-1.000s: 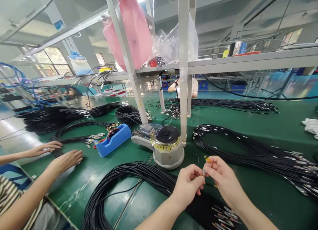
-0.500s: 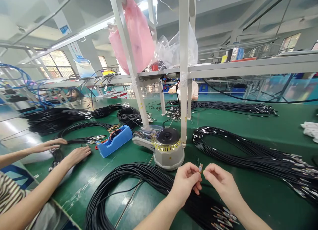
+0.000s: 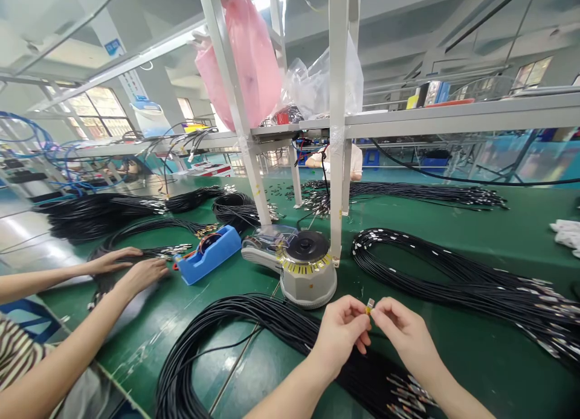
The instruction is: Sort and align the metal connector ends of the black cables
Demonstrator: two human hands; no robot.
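Observation:
My left hand pinches a small cable end with a silvery tip and a bit of yellow on it. From the right, my right hand meets the same piece, its thumb and forefinger closed at the yellow part. Below my hands, a looped bundle of black cables lies on the green table, its stripped ends at the lower right. Just beyond stands a round tape dispenser with yellow strips around its rim.
A blue tape holder sits left of the dispenser. At the left are a co-worker's hands. More black cable bundles lie right and behind. Shelf posts rise from the table.
Yellow now shows on the cable end between my fingers, and my right fingertips have come onto it. The co-worker's left hand has moved right, nearer the other hand.

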